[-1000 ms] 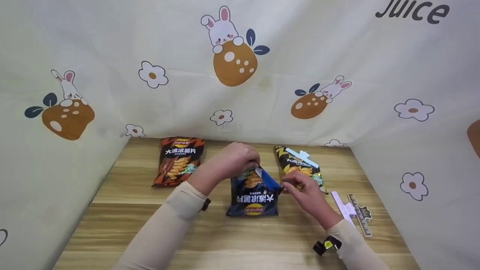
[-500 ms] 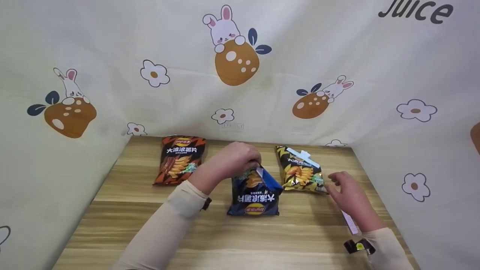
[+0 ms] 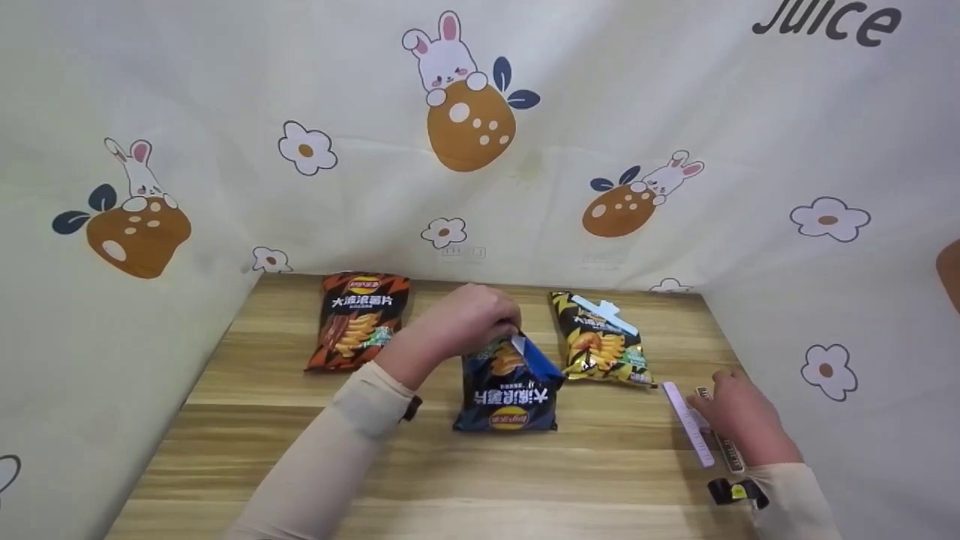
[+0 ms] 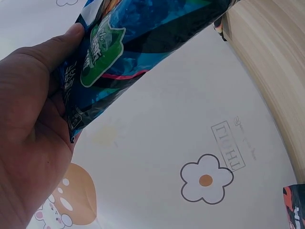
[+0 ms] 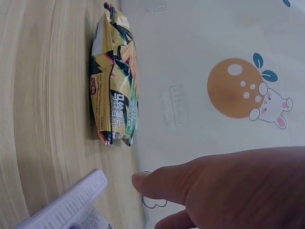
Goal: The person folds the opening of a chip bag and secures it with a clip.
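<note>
My left hand pinches the top corner of a dark blue chip bag, thumb on the near face in the left wrist view. That bag stands tilted on the table, its folded-over top showing bright blue at the right. Over at the right, my right hand hovers over a dark bag clip with a patterned edge and hides most of it. Its thumb is extended in the right wrist view, with nothing seen in its grasp. A lilac bag clip lies just left of that hand.
A yellow-and-black chip bag lies at the back right with a light blue clip across its top. At the back left lies a red-and-black chip bag. Printed cloth walls border the wooden table.
My right hand has left the blue bag's right side and moved right, then down to the dark clip. The left hand has kept its grip on the bag.
</note>
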`<state>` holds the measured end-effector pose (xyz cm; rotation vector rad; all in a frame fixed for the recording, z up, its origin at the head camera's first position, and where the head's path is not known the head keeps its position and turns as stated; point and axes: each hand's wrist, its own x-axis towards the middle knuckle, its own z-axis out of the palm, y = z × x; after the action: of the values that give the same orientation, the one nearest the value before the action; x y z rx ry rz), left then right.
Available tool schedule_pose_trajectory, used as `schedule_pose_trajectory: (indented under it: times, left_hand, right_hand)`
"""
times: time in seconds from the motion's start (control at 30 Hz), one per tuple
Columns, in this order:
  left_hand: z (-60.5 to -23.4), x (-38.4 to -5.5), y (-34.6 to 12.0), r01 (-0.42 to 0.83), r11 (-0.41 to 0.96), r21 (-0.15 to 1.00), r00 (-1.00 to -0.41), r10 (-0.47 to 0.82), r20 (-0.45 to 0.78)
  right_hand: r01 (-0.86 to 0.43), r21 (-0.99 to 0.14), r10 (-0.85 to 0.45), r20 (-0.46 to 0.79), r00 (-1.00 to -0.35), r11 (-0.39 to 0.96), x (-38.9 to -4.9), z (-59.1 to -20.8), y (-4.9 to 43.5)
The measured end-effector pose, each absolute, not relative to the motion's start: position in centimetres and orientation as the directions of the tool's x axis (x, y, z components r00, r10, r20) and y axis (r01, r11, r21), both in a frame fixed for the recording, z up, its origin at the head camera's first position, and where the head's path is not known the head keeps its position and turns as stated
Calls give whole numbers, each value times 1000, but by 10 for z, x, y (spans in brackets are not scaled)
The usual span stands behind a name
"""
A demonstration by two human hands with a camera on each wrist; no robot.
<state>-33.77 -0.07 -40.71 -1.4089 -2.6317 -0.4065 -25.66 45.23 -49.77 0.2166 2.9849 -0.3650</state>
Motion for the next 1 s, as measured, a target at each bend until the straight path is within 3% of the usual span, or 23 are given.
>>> schedule_pose_trajectory:
  times: [0.3,0.57,1.0]
  left_hand:
    - [-410,-336,-4,834,525,172,-552,794,255]
    - [-408,-336,-1,824,534,189,-566,789,239]
    - [-408,-338,-1,824,527,208,-564,793,230]
  right_hand:
    - [116,-182,91,-143,-986,976,-258,-510,445]
    - [181,-226,147,-160,-976,957,-255,-524,440]
    - [179,-254,167,-67,-984,951,-250,-533,437]
